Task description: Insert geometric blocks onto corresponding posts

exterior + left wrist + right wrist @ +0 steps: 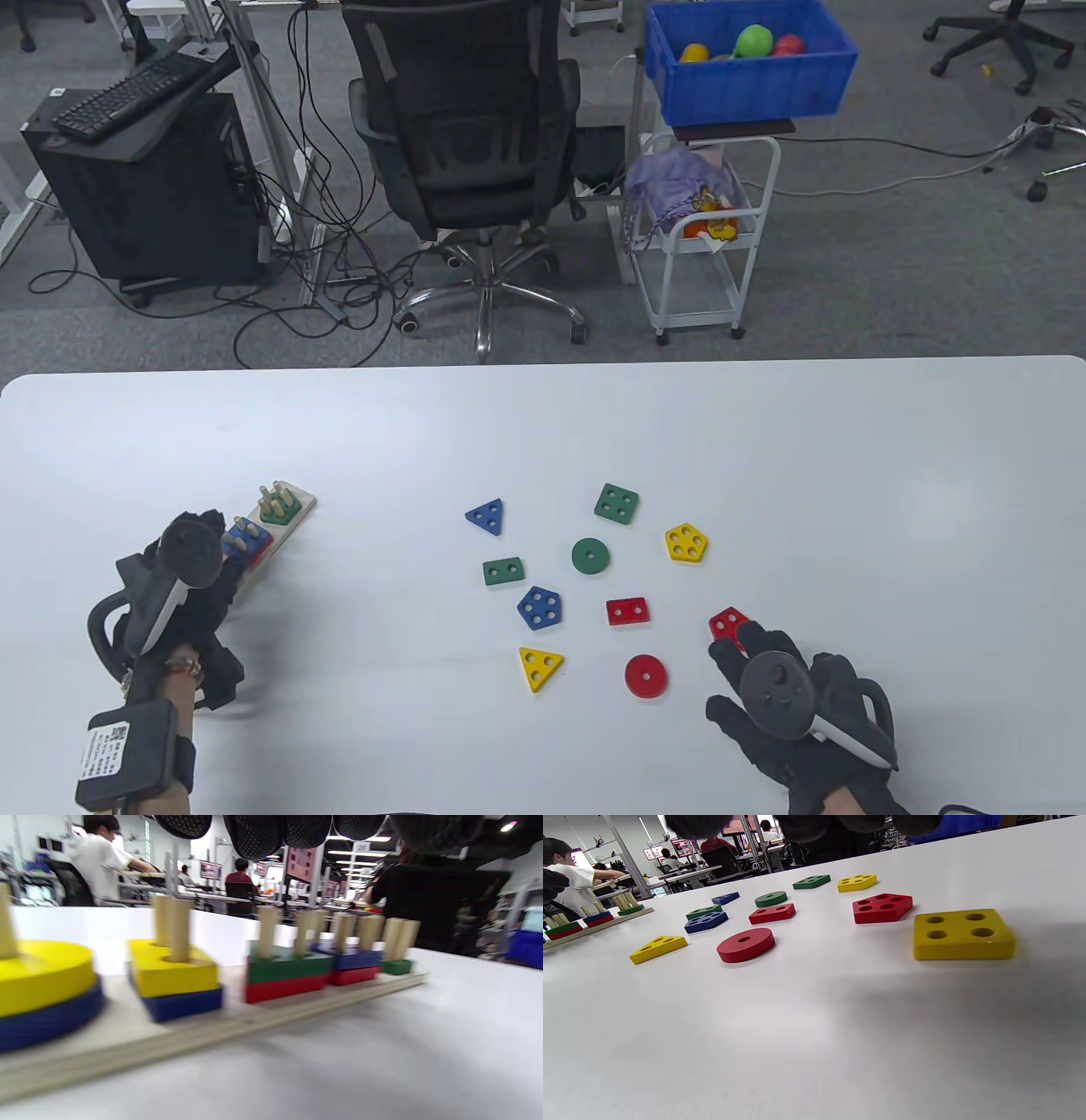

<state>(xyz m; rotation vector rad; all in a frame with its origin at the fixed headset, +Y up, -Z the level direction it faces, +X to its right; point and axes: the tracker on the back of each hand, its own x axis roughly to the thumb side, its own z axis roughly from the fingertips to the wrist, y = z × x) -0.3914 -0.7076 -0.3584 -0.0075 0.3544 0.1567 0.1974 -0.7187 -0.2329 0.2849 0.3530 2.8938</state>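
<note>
Blocks scattered mid-table on white table (543,424): red disc (646,676), yellow triangle (539,666), green disc (590,556), red pentagon (727,623) just beyond right hand (785,705). Post board (280,518) at left, partly under left hand (182,586). Both grips impossible to judge. Beyond: grey carpet, office chair (467,127), blue bin (751,64) on cart.

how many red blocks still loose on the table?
3: a red rectangle mid-cluster, a red disc nearer the person, and a red pentagon at the right hand's fingers. More could be hidden under that hand.
</note>
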